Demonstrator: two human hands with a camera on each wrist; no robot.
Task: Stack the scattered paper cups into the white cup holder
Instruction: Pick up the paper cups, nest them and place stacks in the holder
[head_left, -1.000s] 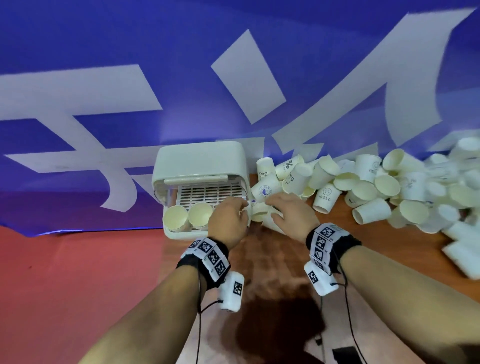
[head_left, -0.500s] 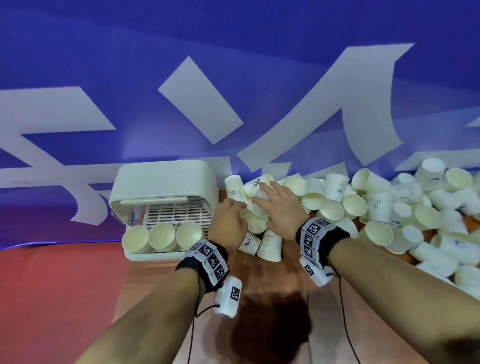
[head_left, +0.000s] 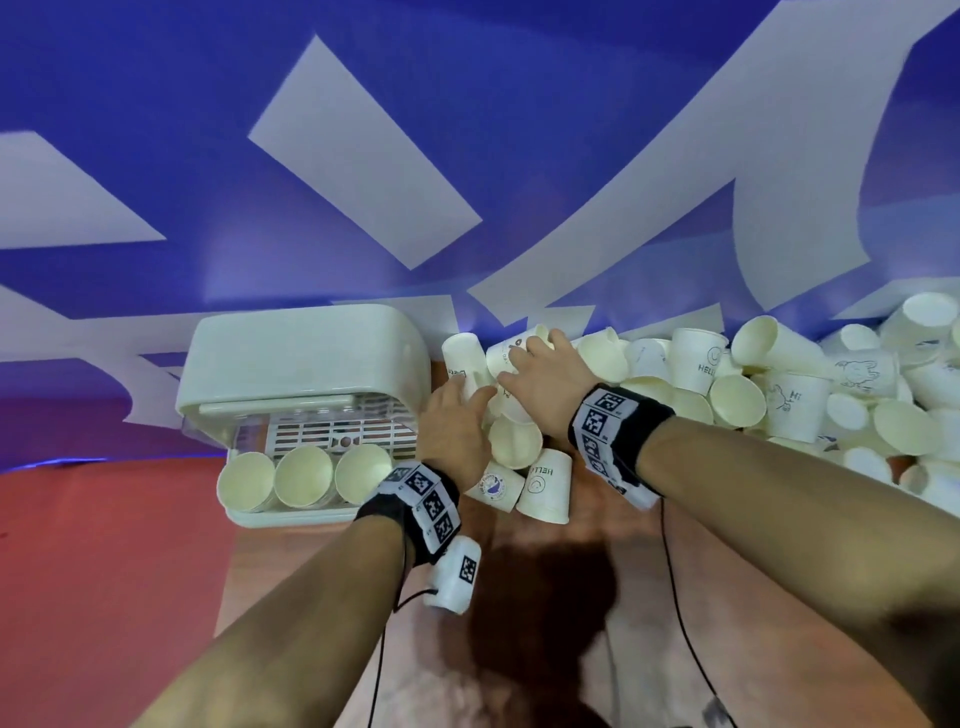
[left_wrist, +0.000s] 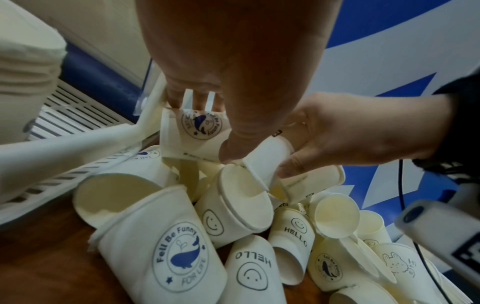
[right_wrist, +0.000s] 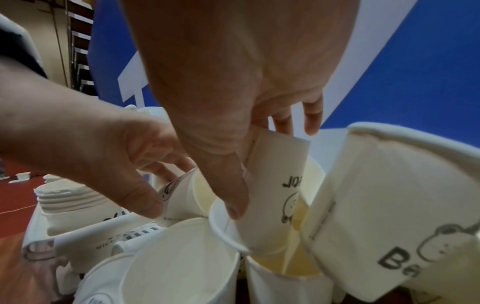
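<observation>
The paper cups (head_left: 727, 395) lie in a loose heap on the wooden table (head_left: 545, 597), just right of the white cup holder (head_left: 306, 364), whose tray already carries three stacks with mouths facing the camera. The right hand (head_left: 540, 379) grasps a printed cup (right_wrist: 275, 185), thumb on one side and fingers behind, its base entering the mouth of another cup. The left hand (head_left: 457, 421) pinches a whale-logo cup (left_wrist: 200, 131) between thumb and fingers at the heap's near edge. The risk I see is in the nesting: thin paper walls may crumple if squeezed hard, a tilted cup could jam, and pulling either one free may send neighbouring cups rolling off the table
</observation>
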